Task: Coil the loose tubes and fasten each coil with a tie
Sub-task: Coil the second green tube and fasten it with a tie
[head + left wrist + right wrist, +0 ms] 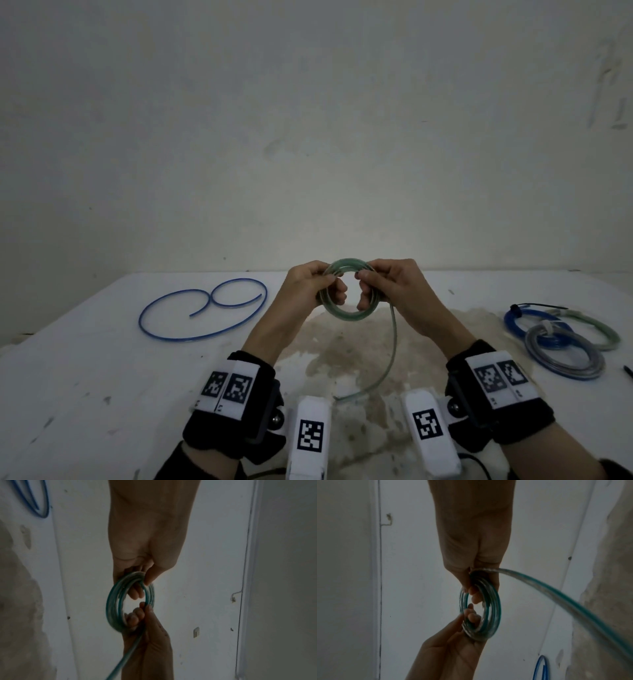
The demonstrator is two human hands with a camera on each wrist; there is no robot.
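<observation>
Both hands hold a small coil of green translucent tube (346,312) upright above the white table (102,370). My left hand (308,287) grips the coil's left side, fingers curled through the ring. On the other side my right hand (383,284) grips it the same way. The coil (113,609) shows edge-on in the left wrist view, and the coil (489,609) likewise in the right wrist view. A free tail of the tube (390,356) hangs from the right hand down to the table, ending near my wrists. A loose blue tube (202,308) lies uncoiled at the left.
Three finished coils lie at the right: a blue coil (513,325), a pale green coil (606,335) and a grey coil (565,356). A black tie (534,304) sticks out of the blue one. A small dark item (628,371) lies at the right edge. A brown stain (359,346) marks the table's middle.
</observation>
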